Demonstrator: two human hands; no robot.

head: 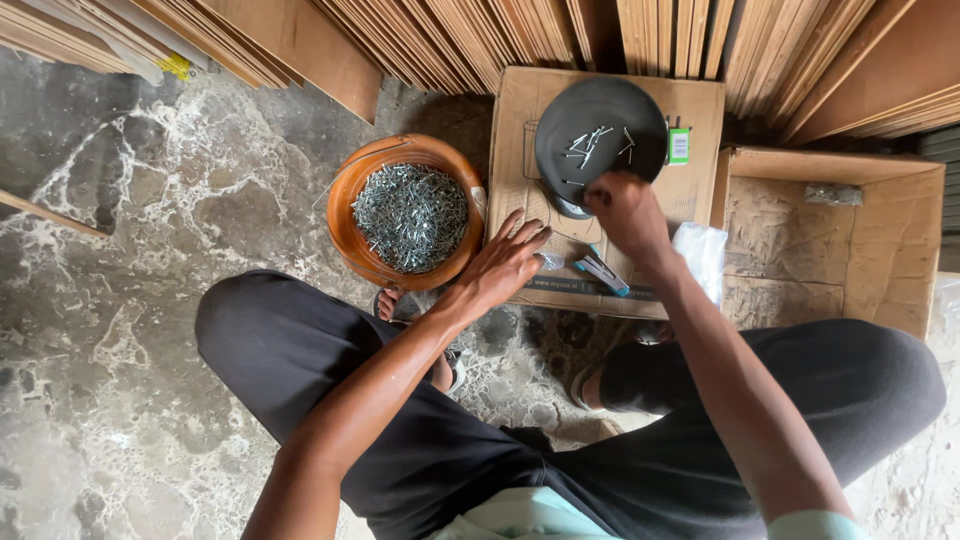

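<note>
Pinching at dark plate (600, 125) rim, right hand (625, 212) fingers closed; left hand (505, 262) splayed.

Right in front of me there's a flat brown cardboard box (610, 180) with a small green label (679, 146) stuck near its top right corner. Just beside it on the right, an open brown carton (835, 245), with a clear plastic bag (701, 256) lying between them.

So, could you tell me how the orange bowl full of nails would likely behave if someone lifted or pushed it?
The orange bowl is heaped with nails, so it is probably heavy for its size. Its rim looks thin and may flex. Pushed on the rough stone floor, it would likely drag, not slide.
</note>
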